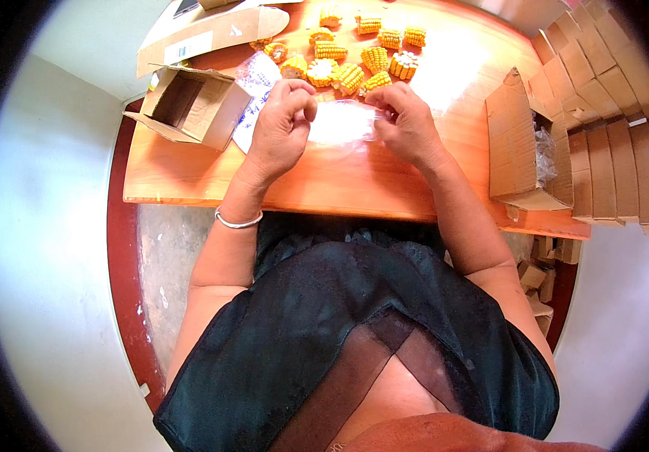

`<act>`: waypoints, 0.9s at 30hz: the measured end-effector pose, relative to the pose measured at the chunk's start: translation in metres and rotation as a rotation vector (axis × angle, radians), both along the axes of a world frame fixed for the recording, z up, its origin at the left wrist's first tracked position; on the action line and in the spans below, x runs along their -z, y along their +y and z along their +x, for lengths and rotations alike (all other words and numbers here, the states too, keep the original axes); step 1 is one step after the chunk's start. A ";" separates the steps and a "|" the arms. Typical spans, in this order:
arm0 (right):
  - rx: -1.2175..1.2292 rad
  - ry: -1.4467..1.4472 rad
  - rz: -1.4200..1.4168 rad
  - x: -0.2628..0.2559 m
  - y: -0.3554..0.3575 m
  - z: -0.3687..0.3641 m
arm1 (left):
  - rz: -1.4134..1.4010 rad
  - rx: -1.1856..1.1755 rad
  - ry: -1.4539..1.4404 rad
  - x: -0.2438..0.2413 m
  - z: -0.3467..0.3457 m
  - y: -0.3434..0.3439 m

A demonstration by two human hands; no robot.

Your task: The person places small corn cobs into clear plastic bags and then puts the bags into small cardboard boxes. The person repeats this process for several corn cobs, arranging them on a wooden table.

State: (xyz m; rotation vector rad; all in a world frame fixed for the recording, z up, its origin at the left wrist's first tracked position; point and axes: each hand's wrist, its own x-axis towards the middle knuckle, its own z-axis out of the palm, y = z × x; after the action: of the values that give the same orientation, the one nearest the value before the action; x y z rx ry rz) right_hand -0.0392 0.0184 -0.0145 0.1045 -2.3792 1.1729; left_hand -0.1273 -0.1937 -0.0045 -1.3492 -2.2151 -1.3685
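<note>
A clear plastic bag (340, 121), bright with glare, lies stretched between my two hands just above the wooden table. My left hand (286, 121) pinches its left side, thumb and fingers curled together. At the opposite side, my right hand (406, 121) grips the bag's edge between thumb and fingertips. Glare hides whether anything is inside the bag. Just beyond my fingers lie several cut pieces of yellow corn on the cob (349, 78), loosely grouped. Some rest on their sides, and others show a pale cut end, like the corn piece (322, 72) in front.
An open cardboard box (225, 116) stands at left, beside blue-printed plastic packaging (258, 79). Behind it is a larger cardboard carton (211, 42). On the right, another box (508, 141) holds crumpled clear plastic (545, 155), next to stacked cartons (601, 73). The wooden table's (347, 195) front edge is near my body.
</note>
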 end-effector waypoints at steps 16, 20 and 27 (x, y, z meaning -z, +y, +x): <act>0.116 0.043 -0.662 0.009 0.021 -0.017 | 0.007 -0.039 -0.243 0.026 0.007 0.015; 0.246 0.129 -0.252 0.020 0.035 -0.026 | 0.057 0.006 -0.294 0.027 0.004 0.013; 0.131 -0.130 0.617 -0.013 0.012 -0.025 | 0.145 0.085 -0.298 0.034 0.006 0.010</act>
State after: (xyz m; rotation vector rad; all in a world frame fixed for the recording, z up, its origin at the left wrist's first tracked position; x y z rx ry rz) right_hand -0.0645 0.0302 -0.0012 0.0731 -2.7361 0.3649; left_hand -0.1212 -0.1834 -0.0380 -1.2720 -2.2016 -1.8290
